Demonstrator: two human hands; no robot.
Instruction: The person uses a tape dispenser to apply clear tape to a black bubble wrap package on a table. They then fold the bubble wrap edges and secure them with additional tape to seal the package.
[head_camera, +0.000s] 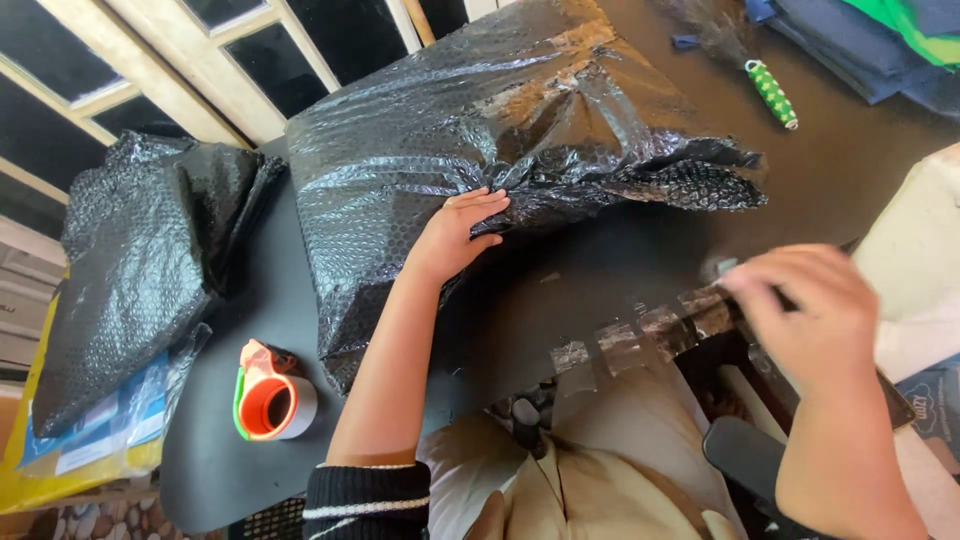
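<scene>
Head view: wrapped parcel (500, 150), black bubble film, on dark tabletop (250, 330); left hand (455, 235) flat and spread on its near fold. Right hand (800, 310), right of parcel, pinched on clear tape strip (640, 335). Tape dispenser (270, 392) left of parcel. Step judged: sealing; the fold needs holding flat

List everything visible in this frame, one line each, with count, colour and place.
wrapped parcel: 1, black bubble wrap, table centre
second bundle: 1, black bubble wrap, table's left edge
tape dispenser: 1, orange and green, near table edge
tape strips: several, clear, stuck along table's near edge
table: 1, black
brush handle: 1, green and white, top right
envelopes: blue and yellow, lower left
left hand: pressing on parcel
right hand: at tape strips, blurred
</scene>
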